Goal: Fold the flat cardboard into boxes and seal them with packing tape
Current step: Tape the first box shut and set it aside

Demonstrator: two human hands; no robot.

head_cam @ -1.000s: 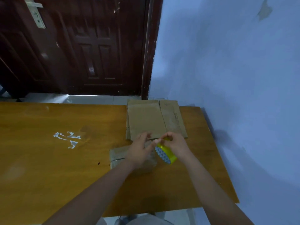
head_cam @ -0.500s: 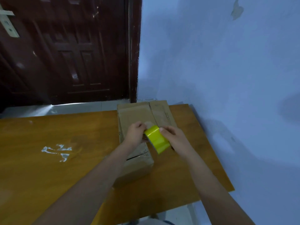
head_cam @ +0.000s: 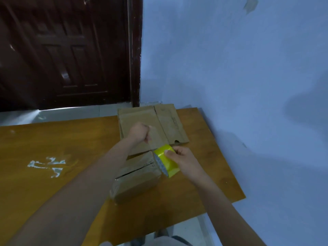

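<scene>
A small folded cardboard box point(head_cam: 136, 181) lies on the wooden table point(head_cam: 53, 192), its top flaps showing a dark slit. My right hand point(head_cam: 184, 158) grips a yellow roll of packing tape point(head_cam: 166, 159) just above the box's far right corner. My left hand point(head_cam: 140, 133) is closed into a fist farther back, pinching the free end of a clear tape strip point(head_cam: 150, 141) that stretches from the roll. Behind both hands, flat cardboard sheets point(head_cam: 168, 121) lie stacked at the table's far edge.
A blue wall point(head_cam: 248, 86) runs along the table's right side. A dark wooden door point(head_cam: 71, 50) stands behind the table. White scuff marks point(head_cam: 48, 165) spot the tabletop at the left.
My left hand has pulled back and away from the roll, drawing out a strip of tape. My right hand with the roll has shifted a little nearer. The view has tilted.
</scene>
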